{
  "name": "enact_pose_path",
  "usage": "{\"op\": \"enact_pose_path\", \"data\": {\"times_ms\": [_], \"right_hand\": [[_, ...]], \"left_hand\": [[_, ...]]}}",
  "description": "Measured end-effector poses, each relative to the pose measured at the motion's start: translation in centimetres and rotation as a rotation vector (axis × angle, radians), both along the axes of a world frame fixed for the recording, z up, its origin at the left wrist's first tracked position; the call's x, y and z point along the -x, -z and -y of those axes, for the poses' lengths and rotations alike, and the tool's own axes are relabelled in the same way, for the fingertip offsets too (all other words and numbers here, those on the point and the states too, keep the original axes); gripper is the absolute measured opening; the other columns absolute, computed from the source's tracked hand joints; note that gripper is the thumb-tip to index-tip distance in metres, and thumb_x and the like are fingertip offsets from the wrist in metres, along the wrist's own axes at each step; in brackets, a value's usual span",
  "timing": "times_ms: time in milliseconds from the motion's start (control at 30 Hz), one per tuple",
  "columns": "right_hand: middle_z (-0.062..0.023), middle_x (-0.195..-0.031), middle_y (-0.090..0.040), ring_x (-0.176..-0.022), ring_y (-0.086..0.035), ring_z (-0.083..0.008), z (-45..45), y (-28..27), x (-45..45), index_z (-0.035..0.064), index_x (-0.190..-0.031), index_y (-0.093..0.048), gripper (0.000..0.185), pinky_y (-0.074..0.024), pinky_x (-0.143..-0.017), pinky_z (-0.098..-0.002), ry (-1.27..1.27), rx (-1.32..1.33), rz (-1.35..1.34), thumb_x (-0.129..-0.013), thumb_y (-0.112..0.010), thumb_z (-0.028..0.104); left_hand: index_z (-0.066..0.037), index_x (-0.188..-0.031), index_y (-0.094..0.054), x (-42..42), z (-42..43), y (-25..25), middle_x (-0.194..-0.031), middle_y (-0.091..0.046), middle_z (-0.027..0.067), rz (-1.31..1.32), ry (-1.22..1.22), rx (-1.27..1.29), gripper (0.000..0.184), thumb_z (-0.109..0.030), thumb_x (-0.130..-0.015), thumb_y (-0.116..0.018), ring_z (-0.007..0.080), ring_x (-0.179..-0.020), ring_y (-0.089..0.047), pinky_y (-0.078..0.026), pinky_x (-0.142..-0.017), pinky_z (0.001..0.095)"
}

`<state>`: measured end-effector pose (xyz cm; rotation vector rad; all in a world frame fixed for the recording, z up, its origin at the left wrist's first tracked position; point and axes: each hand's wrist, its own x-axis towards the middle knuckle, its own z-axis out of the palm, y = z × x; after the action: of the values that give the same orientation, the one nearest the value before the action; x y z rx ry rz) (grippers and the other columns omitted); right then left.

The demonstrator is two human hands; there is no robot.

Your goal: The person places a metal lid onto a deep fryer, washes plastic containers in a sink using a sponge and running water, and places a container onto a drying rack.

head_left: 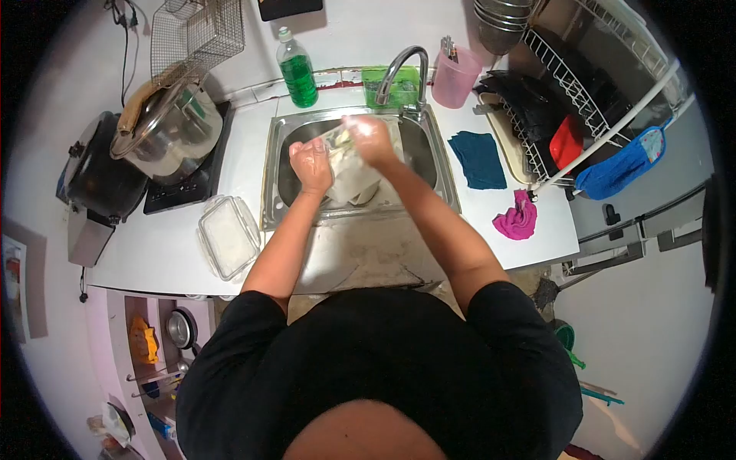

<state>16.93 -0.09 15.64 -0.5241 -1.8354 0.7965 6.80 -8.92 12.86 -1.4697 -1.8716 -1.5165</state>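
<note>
Over the steel sink (270, 169), both hands are on a pale, wet cloth (354, 178) that hangs down into the basin. My left hand (312, 162) is closed around its left upper part, with what looks like suds on the skin. My right hand (369, 139), a little higher and blurred by motion, is closed on the cloth's upper right part. The curved faucet (404, 65) rises behind my right hand. Folds of the cloth hide part of the basin floor.
Left of the sink are a lidded clear container (228, 238) and a steel pot (172, 130) on a black cooktop. Behind stand a green soap bottle (297, 73) and a pink cup (454, 80). At right lie a teal cloth (477, 159), a magenta cloth (517, 216) and a dish rack (613, 123).
</note>
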Motion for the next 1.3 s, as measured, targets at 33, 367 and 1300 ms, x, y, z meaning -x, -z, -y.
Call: {"op": "enact_pose_path", "data": {"times_ms": [33,367,1300], "right_hand": [[-0.0122,-0.064,-0.060,-0.058,-0.058,-0.0274,-0.6,-0.3,-0.6,0.0031,-0.074,-0.063,0.024,-0.0446,-0.054,-0.0337,-0.182,0.091,-0.219,-0.084,-0.053,0.022],[-0.0143,-0.096,-0.053,-0.098,-0.045,-0.0366,0.8,1.9,-1.7,0.0044,-0.093,-0.053,0.017,-0.0292,-0.094,-0.0466,-0.250,-0.287,0.221,-0.077,-0.053,0.011],[-0.0145,-0.086,-0.054,-0.090,-0.049,-0.0362,-3.5,0.3,-4.1,0.0061,-0.082,-0.053,0.007,-0.0370,-0.088,-0.0444,-0.086,-0.174,0.175,-0.077,-0.049,0.005]], "left_hand": [[-0.006,-0.047,-0.045,0.3,0.2,-0.2,-0.050,-0.046,0.0108,-0.020,0.041,-0.089,0.050,-0.028,-0.090,-0.034,0.0304,-0.051,-0.042,-0.031,-0.066,0.0381],[-0.007,-0.047,-0.044,0.6,-0.2,-0.1,-0.047,-0.043,0.0104,-0.143,-0.057,-0.117,0.050,-0.030,-0.090,-0.034,0.0302,-0.048,-0.041,-0.032,-0.060,0.0379],[-0.004,-0.050,-0.048,2.4,2.4,-1.9,-0.050,-0.047,0.0071,0.076,0.220,-0.212,0.054,-0.039,-0.090,-0.036,0.0241,-0.052,-0.042,-0.031,-0.063,0.0342]]}}
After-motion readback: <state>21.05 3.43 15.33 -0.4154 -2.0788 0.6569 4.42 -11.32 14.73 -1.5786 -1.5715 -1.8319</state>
